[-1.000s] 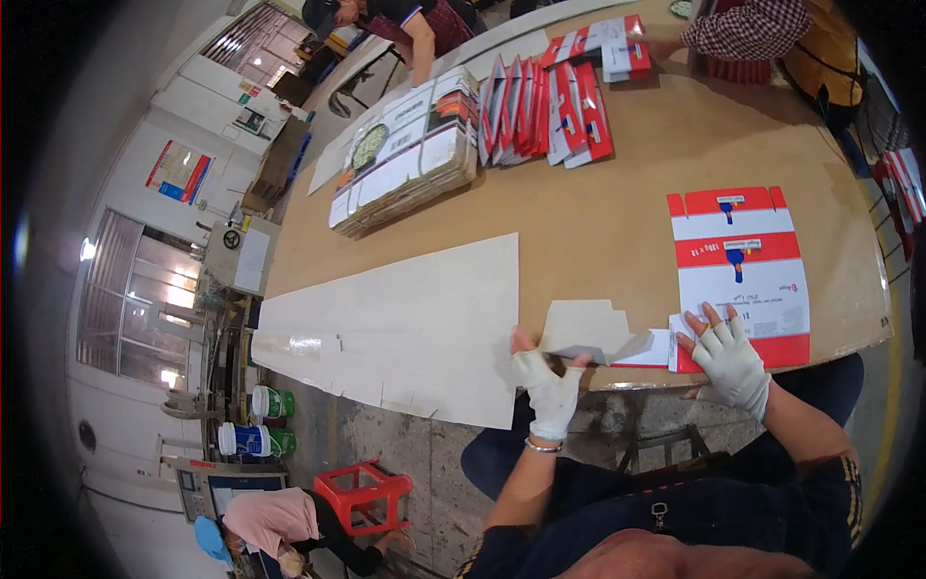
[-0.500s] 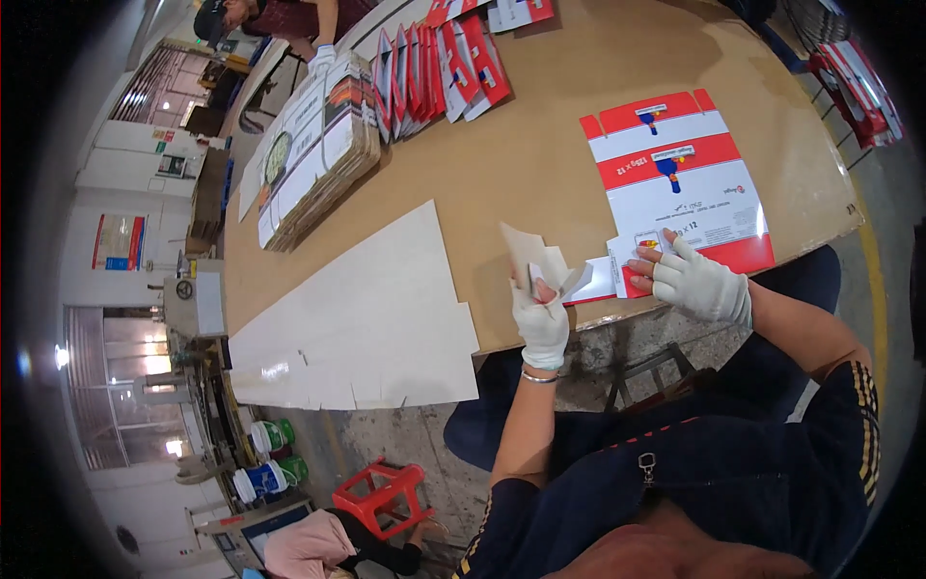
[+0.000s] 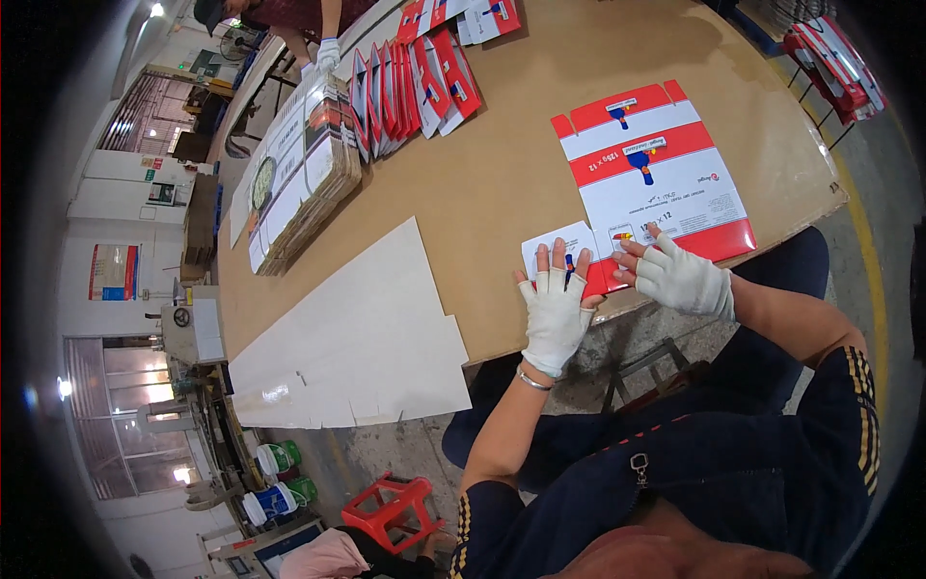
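Observation:
A red and white printed carton blank [image 3: 675, 198] lies on the brown table near its front right edge, with blue pictures on it. My left hand [image 3: 557, 323], in a white fingerless glove, rests with spread fingers on the carton's white and red end panel [image 3: 588, 241]. Nothing shows in its grip. On the carton's near part, beside that panel, lies my right hand [image 3: 683, 278], gloved the same way, fingers stretched out and slightly bent. The panel's underside and the parts beneath both palms are hidden.
To the left, a large white cardboard sheet [image 3: 357, 338] overhangs the table edge. Farther back are a strapped stack of printed cartons [image 3: 309, 174] and several folded red cartons [image 3: 386, 96]. A co-worker's gloved hand [image 3: 329, 53] is at the far left. A red stool [image 3: 394, 511] stands on the floor.
My left hand has let go of the pale folded piece it held up; it now lies flat on the printed panel. The right hand stays on the carton. The whole view has shifted slightly.

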The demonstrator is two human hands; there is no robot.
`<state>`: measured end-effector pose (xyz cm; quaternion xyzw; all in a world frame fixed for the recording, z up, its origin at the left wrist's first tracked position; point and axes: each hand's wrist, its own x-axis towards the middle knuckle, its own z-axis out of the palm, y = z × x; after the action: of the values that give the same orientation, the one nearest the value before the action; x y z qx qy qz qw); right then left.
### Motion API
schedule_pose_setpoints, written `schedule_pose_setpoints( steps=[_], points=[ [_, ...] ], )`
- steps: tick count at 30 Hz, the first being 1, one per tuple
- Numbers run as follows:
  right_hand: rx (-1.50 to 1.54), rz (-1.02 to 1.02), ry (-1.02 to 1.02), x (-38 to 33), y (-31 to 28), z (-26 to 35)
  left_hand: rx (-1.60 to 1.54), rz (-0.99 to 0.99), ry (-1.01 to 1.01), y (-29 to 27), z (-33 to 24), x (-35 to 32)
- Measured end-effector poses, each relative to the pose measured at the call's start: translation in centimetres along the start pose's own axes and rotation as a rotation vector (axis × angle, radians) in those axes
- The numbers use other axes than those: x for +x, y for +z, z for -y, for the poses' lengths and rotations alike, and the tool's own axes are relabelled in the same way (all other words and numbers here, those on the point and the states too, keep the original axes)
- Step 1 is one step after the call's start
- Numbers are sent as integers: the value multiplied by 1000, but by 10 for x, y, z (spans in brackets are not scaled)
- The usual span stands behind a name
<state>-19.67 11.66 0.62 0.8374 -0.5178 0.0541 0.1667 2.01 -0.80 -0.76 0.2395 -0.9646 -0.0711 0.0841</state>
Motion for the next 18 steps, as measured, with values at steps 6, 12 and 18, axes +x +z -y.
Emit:
schedule_pose_setpoints(
  steps=[6,12,18],
  points=[
    [58,0,34,-4,9,1,72,43,-69,0,-9,6],
    [291,98,27,0,-6,-4,105,74,-130,-11,-14,4],
    [372,37,71,-9,0,4,-36,-7,-101,-10,-14,7]
  ],
)
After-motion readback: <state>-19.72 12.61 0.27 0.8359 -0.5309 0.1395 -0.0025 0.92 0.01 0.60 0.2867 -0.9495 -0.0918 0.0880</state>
